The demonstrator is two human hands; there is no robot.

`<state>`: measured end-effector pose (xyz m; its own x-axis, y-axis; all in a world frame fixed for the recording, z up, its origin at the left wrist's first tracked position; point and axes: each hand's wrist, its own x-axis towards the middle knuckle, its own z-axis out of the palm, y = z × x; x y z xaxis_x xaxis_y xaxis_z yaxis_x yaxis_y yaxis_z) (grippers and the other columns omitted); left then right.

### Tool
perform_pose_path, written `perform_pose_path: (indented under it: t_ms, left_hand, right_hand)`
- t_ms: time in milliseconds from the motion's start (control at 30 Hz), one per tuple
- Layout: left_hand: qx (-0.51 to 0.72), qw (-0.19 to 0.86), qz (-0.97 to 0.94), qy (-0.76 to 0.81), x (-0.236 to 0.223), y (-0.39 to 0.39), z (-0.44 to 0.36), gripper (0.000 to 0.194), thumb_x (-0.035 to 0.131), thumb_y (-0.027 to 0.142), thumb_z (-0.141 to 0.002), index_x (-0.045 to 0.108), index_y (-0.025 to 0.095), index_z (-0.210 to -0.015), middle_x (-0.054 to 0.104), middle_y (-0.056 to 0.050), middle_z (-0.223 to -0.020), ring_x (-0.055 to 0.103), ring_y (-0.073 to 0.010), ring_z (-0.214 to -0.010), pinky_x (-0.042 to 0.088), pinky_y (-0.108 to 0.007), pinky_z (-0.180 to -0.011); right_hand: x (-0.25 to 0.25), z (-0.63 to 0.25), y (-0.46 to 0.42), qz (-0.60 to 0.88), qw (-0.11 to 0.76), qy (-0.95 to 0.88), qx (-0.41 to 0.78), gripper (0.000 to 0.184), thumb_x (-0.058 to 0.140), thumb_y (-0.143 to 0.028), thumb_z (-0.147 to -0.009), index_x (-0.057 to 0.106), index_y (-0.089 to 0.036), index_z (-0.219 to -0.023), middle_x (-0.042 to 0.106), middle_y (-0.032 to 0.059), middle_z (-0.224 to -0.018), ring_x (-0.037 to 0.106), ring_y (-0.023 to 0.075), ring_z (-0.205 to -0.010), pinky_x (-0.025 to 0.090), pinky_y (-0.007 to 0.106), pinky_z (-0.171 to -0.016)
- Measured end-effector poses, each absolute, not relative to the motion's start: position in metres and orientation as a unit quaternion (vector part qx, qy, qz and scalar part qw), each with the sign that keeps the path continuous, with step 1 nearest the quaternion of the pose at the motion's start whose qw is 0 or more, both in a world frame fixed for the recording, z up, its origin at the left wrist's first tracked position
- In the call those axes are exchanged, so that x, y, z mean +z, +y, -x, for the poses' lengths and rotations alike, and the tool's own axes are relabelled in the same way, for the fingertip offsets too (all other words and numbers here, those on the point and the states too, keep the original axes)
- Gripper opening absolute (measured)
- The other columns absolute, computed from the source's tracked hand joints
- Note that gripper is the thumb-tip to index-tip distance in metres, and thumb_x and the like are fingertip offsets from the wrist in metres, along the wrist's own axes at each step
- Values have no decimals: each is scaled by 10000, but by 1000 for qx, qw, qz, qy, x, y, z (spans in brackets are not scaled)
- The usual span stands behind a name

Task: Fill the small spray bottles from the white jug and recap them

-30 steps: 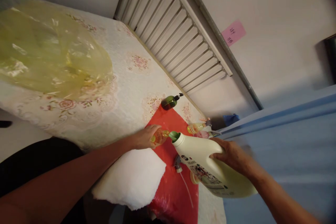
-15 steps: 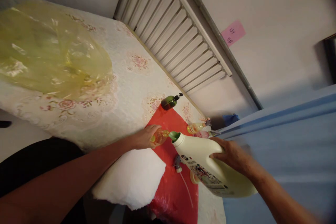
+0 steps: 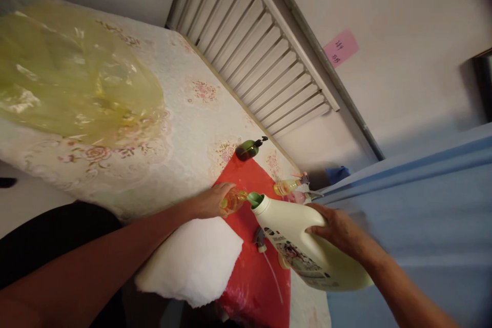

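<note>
My left hand (image 3: 213, 201) is closed around a small clear bottle (image 3: 233, 201) tinted orange-yellow, above a red plastic sheet (image 3: 253, 179). My right hand (image 3: 338, 228) grips the handle of a large pale green jug (image 3: 307, 241) with a printed label. The jug is tilted, and its green spout (image 3: 255, 199) meets the mouth of the small bottle. Whether liquid is flowing I cannot tell. Under the jug, a grey trigger sprayer head (image 3: 261, 240) with a long dip tube lies on the red sheet. A white cloth or paper (image 3: 192, 261) is below my left forearm.
A dark green pump bottle (image 3: 247, 150) stands at the sheet's far corner. A yellow spray bottle (image 3: 285, 187) and a pink one (image 3: 295, 197) are beyond the jug. A yellow plastic bag (image 3: 77, 77) covers the table's left part. Radiator (image 3: 253, 51) and blue curtain (image 3: 415, 215) border the table.
The jug and my right hand have shifted very slightly, with the jug's base end moving a little left. My left hand and the small bottle stay in place.
</note>
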<state>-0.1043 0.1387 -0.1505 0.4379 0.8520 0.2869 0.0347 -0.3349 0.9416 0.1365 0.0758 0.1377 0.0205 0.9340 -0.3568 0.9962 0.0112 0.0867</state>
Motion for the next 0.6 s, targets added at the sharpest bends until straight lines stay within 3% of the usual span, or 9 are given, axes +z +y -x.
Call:
perform_pose_path:
  t_ms: [333,600]
  left_hand:
    - [390,469,-714,343,-144,138,107,805,703,160,-582,433,232,-1336,528,-125,-1370,481,-354,-1284,404,-489,-1069]
    - [370,471,-719,351,-143,138,108,832,689,157,-591,397,234,-1365,486,-131,-1406,450,-348,-1314,404,-478,-1073]
  right_hand:
    - [106,-164,60,-704,70,689,-157,519,662,-409,-758,618,-218,-1239,752,45,-1008,685,271,-923,513,354,-827]
    - [85,-174,52,-702,20,683,-199,522,660,-407,-765,616,-194,-1240,734,68,-1097,682,271,-974,521,350,-856]
